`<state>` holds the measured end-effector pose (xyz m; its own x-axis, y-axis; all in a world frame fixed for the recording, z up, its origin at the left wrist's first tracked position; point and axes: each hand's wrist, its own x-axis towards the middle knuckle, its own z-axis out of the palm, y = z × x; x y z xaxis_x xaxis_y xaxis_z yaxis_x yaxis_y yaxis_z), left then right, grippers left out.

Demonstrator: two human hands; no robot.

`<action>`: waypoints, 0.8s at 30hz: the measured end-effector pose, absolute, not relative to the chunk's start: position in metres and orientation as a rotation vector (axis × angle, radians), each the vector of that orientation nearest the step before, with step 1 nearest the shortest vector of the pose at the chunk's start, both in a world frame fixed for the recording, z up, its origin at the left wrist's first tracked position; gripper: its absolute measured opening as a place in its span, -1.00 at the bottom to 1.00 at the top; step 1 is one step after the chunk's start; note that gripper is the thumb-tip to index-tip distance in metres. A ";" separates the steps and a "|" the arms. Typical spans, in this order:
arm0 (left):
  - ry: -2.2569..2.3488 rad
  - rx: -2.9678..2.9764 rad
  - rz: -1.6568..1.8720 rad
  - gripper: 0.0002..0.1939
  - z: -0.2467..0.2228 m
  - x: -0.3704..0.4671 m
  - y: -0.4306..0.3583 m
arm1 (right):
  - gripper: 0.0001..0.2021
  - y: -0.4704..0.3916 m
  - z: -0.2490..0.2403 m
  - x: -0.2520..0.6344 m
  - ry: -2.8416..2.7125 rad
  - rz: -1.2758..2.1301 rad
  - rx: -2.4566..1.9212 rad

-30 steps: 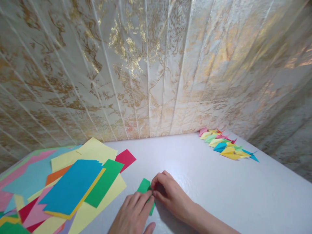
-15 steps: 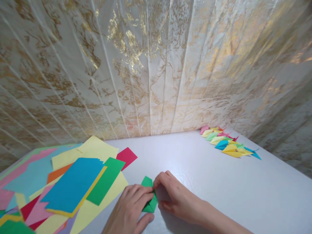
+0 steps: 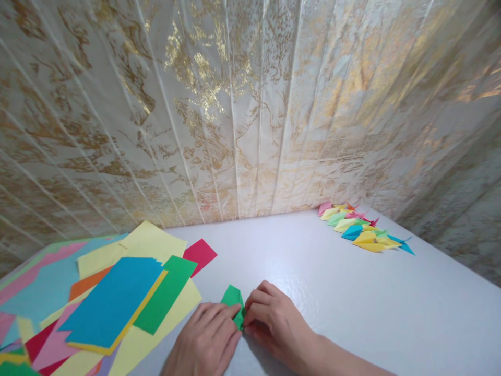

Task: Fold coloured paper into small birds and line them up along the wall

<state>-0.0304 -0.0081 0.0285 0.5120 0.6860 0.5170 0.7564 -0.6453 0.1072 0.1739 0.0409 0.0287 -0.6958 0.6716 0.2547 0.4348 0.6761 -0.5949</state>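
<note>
A small folded piece of green origami paper (image 3: 232,296) lies on the white table, partly covered by my fingers. From the left, my left hand (image 3: 209,337) holds it down, fingers together on its lower part and the thumb drawn in close to them. My right hand (image 3: 276,324) pinches the paper's lower right edge between bent fingers and thumb. The fingertips of both hands almost meet there, and the folds beneath them are hidden. A crease shows on the upper part that sticks out past my left fingers.
Left of my hands spreads a pile of coloured paper: a blue stack (image 3: 113,300), a green sheet (image 3: 166,295), pale yellow sheets (image 3: 152,240) and a red square (image 3: 201,256). Several folded paper cranes (image 3: 368,241) stand in a row at the back right. A gold-patterned curtain (image 3: 235,130) hangs behind the table (image 3: 391,303).
My right hand has moved down along the paper's right edge and its fingers have closed in. My left thumb has drawn in beside the fingers. The green paper is turned slightly and more covered.
</note>
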 end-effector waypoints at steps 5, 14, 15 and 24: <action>-1.544 -2.596 -0.931 -0.84 0.025 -0.031 -0.010 | -0.83 0.043 0.044 0.169 -2.275 0.929 -1.118; -1.721 -2.561 -0.899 -0.85 0.026 -0.022 -0.010 | -0.85 0.042 0.050 0.164 -2.276 0.998 -1.218; -1.719 -2.566 -0.887 -0.86 0.027 -0.022 -0.010 | -0.85 0.042 0.049 0.164 -2.275 0.996 -1.217; -1.746 -2.550 -0.793 -0.87 0.023 -0.019 -0.007 | -0.85 0.042 0.047 0.164 -2.287 0.984 -1.192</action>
<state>-0.0192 -0.0070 0.0233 0.2780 0.8863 0.3704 0.8621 -0.4003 0.3108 0.1645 0.0420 0.0474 -0.5689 0.8223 0.0117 0.5571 0.3958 -0.7301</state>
